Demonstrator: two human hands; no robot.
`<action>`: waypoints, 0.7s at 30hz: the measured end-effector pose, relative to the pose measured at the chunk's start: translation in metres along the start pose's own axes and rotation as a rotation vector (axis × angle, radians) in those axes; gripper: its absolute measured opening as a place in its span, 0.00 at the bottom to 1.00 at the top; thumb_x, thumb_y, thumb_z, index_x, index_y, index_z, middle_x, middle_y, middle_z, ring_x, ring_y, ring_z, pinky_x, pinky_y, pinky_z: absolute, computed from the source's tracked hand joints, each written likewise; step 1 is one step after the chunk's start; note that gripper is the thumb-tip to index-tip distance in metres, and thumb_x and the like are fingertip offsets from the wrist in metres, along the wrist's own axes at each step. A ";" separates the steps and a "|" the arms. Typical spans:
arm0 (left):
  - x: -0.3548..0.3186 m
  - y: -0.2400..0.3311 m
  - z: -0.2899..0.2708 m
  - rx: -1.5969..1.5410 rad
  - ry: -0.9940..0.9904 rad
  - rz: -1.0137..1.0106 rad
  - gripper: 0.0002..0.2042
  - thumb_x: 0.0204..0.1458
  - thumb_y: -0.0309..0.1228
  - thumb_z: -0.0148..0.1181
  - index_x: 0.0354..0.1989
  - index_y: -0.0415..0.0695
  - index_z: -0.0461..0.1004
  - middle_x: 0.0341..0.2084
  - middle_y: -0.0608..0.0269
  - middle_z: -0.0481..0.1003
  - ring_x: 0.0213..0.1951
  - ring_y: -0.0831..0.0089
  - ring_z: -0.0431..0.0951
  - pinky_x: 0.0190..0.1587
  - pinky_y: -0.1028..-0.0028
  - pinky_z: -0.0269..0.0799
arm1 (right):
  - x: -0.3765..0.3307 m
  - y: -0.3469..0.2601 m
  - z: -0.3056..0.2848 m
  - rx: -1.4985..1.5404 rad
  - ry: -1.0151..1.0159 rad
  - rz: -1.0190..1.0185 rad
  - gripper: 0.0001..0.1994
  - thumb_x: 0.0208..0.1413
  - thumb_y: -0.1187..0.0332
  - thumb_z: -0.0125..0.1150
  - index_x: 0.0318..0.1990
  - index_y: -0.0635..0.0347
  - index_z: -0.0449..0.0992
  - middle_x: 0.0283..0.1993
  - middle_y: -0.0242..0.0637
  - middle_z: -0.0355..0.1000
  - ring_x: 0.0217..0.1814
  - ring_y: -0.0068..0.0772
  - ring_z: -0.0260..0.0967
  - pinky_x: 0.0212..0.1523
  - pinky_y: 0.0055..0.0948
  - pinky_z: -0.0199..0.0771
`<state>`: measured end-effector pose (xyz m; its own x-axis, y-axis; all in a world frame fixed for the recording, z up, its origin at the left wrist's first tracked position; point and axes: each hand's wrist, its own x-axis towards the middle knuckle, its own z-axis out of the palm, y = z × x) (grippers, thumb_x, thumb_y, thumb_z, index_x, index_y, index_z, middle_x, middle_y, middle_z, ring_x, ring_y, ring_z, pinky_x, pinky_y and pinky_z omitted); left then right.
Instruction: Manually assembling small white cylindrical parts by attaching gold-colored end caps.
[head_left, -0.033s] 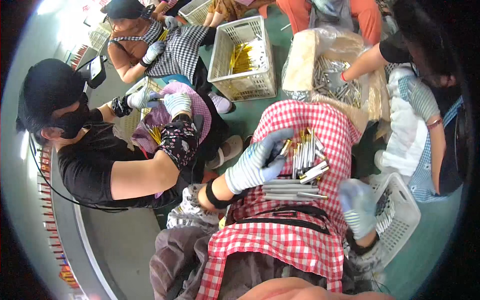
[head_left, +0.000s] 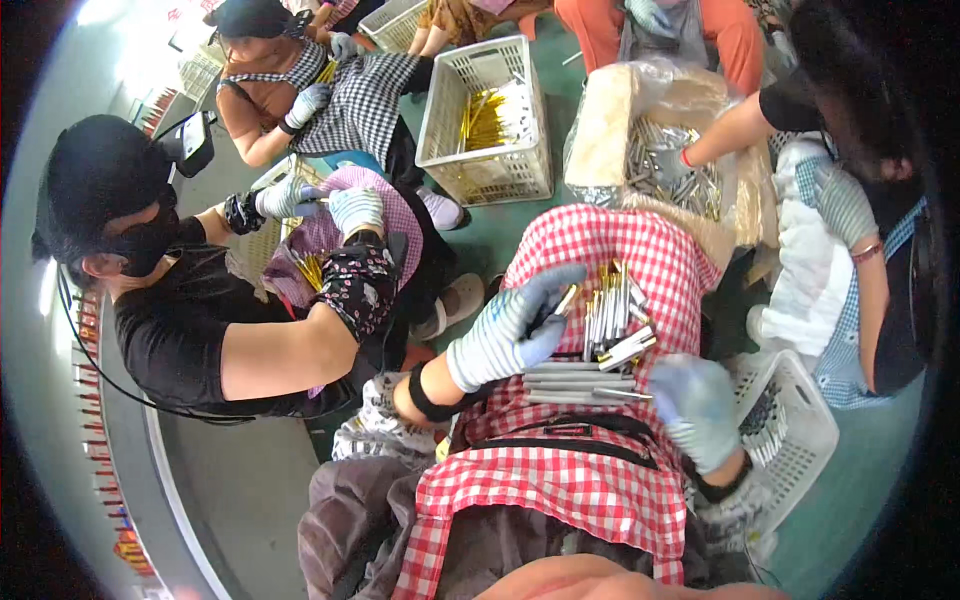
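My left hand [head_left: 505, 335], in a striped work glove, is curled closed around a short metal tube with a gold-coloured end [head_left: 567, 299]. My right hand [head_left: 695, 415], gloved alike, is smeared by motion, and its fingers cannot be made out. It hovers at the right end of a row of grey tubes [head_left: 575, 383] lying crosswise on my red checked apron [head_left: 560, 240]. Beyond that row, several silver-and-gold tubes [head_left: 605, 310] lie in a loose heap on the apron. A pale tube [head_left: 628, 347] lies aslant at their near edge.
A white plastic basket [head_left: 810, 445] with tubes stands at my right. Ahead is a plastic-lined box [head_left: 600, 120] of metal tubes, where a co-worker's arm [head_left: 725, 135] reaches in. A white crate [head_left: 490, 165] holds gold rods. Another gloved co-worker [head_left: 230, 330] sits close on my left.
My right hand has moved left, from above the basket's side toward the ends of the grey tubes. My left hand has barely shifted and keeps its tube.
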<state>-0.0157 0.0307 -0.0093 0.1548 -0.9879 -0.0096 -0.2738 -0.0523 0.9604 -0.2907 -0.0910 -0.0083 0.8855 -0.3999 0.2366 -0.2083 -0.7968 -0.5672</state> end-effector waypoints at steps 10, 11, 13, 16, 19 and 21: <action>-0.024 -0.028 -0.023 0.136 0.090 0.120 0.23 0.55 0.26 0.55 0.62 0.41 0.65 0.18 0.68 0.62 0.21 0.78 0.62 0.29 0.75 0.63 | 0.085 -0.005 0.093 -0.323 -0.656 -0.267 0.12 0.55 0.60 0.56 0.41 0.58 0.73 0.29 0.41 0.73 0.33 0.41 0.76 0.33 0.43 0.74; -0.025 -0.033 -0.024 0.144 0.093 0.086 0.23 0.56 0.26 0.55 0.62 0.41 0.65 0.18 0.69 0.61 0.21 0.78 0.61 0.29 0.75 0.63 | 0.084 -0.003 0.091 -0.266 -0.659 -0.250 0.12 0.55 0.60 0.56 0.41 0.58 0.73 0.30 0.40 0.73 0.33 0.42 0.76 0.33 0.42 0.74; -0.021 -0.049 -0.018 0.093 0.118 0.114 0.23 0.56 0.25 0.55 0.62 0.41 0.65 0.18 0.69 0.61 0.21 0.79 0.61 0.30 0.76 0.63 | 0.084 -0.001 0.089 -0.209 -0.660 -0.227 0.13 0.56 0.60 0.56 0.43 0.57 0.75 0.31 0.40 0.73 0.33 0.43 0.75 0.33 0.42 0.74; -0.006 -0.039 -0.017 0.097 0.112 0.198 0.23 0.57 0.24 0.53 0.63 0.41 0.64 0.20 0.71 0.61 0.24 0.81 0.61 0.31 0.78 0.62 | 0.079 0.003 0.088 -0.219 -0.605 -0.217 0.14 0.55 0.57 0.57 0.43 0.56 0.77 0.32 0.40 0.72 0.33 0.43 0.75 0.34 0.42 0.73; 0.002 -0.021 -0.022 -0.265 0.085 -0.081 0.24 0.60 0.30 0.56 0.64 0.38 0.62 0.34 0.72 0.69 0.33 0.84 0.65 0.41 0.79 0.66 | 0.093 -0.006 0.069 -0.093 -0.590 -0.153 0.14 0.54 0.57 0.58 0.41 0.57 0.78 0.32 0.40 0.72 0.33 0.43 0.74 0.35 0.42 0.73; 0.013 -0.015 -0.026 -0.191 0.108 -0.016 0.24 0.61 0.32 0.55 0.65 0.38 0.61 0.33 0.69 0.70 0.34 0.82 0.66 0.42 0.78 0.66 | 0.098 -0.015 0.038 0.016 -0.478 -0.123 0.12 0.54 0.58 0.59 0.36 0.57 0.78 0.33 0.39 0.72 0.34 0.42 0.74 0.35 0.41 0.73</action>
<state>0.0148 0.0219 -0.0164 0.2610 -0.9653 -0.0056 -0.0877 -0.0295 0.9957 -0.1848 -0.1013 -0.0070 0.9953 -0.0480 -0.0838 -0.0874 -0.8162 -0.5711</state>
